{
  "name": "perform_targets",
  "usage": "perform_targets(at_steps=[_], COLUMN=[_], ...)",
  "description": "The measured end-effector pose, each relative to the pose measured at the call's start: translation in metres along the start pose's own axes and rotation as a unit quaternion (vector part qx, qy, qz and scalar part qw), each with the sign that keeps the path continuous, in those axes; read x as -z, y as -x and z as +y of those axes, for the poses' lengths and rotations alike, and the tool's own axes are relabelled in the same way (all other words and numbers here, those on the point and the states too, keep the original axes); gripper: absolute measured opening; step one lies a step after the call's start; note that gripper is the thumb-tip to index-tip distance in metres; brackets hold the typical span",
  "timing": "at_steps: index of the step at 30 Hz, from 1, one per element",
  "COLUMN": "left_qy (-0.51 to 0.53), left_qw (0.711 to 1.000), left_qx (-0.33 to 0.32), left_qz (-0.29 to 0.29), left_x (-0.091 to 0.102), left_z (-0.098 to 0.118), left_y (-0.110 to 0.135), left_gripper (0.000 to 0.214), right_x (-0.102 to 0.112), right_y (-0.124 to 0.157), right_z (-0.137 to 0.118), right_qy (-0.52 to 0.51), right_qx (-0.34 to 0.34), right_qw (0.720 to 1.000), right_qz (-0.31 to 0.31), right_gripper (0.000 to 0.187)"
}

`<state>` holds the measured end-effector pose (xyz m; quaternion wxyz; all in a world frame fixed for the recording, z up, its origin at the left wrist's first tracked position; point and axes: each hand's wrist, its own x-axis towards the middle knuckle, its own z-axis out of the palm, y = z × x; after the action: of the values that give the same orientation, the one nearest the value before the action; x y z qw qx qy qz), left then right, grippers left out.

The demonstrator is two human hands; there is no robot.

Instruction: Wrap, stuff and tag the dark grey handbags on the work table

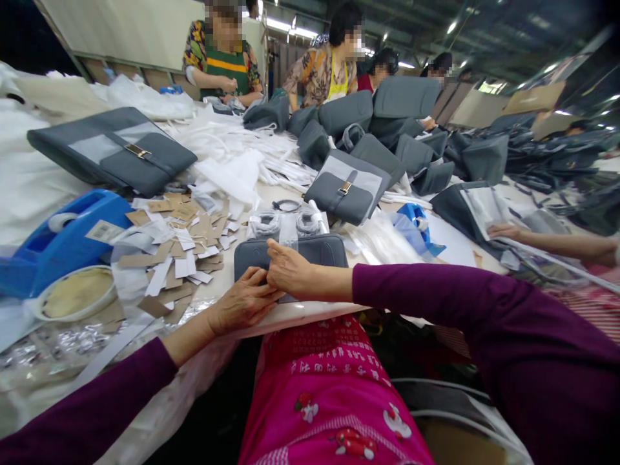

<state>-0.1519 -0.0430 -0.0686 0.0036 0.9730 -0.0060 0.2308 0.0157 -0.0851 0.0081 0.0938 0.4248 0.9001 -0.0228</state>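
A dark grey handbag (324, 248) lies at the table's near edge, with its base towards me. Its coiled straps (306, 223) are wrapped in clear film on the far side, and a pale strip (289, 231) runs across the middle. My left hand (247, 298) grips the near left part of the bag with curled fingers. Close beside it, my right hand (293, 271) is closed on the bag's near middle, its fingertips meeting those of the left. Whatever small piece may be between the fingers is hidden.
Paper tags (184, 236) are heaped on the left, by a blue tape dispenser (72, 236) and a round tub (77, 294). Finished-looking grey bags (346, 187) and white strips (237, 168) cover the table beyond. A smaller blue dispenser (417, 223) stands right. Co-workers sit opposite; another person's hand (506, 232) is at right.
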Motion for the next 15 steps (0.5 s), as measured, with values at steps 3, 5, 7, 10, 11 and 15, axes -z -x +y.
perform_targets(at_steps=[3,5,7,10,11,15], left_qy=[0.019,0.029,0.037,0.044,0.049,0.102], left_qw=[1.0,1.0,0.999,0.999,0.999,0.994], left_qx=[0.008,0.004,-0.001,-0.001,0.001,0.04], left_qz=[0.003,0.005,0.002,-0.004,-0.005,0.02], left_x=[-0.002,-0.002,-0.002,0.001,0.003,0.008], left_z=[-0.002,-0.003,-0.003,-0.002,-0.002,-0.001], left_y=[0.001,0.001,0.001,0.001,0.001,0.001], left_gripper=[0.04,0.041,0.042,0.043,0.043,0.036], right_x=[-0.002,0.004,0.015,0.031,0.033,0.008], right_y=[-0.008,-0.015,-0.019,-0.009,-0.001,0.044], right_z=[0.0,0.011,0.032,0.069,0.079,0.092], right_qy=[0.137,0.194,0.215,0.172,0.14,-0.065], right_qx=[0.001,-0.025,-0.081,-0.196,-0.245,-0.418], right_qw=[0.991,0.98,0.97,0.955,0.944,0.841], right_qz=[-0.003,0.035,0.08,0.141,0.173,0.337], right_gripper=[0.028,0.026,0.023,0.018,0.019,0.032])
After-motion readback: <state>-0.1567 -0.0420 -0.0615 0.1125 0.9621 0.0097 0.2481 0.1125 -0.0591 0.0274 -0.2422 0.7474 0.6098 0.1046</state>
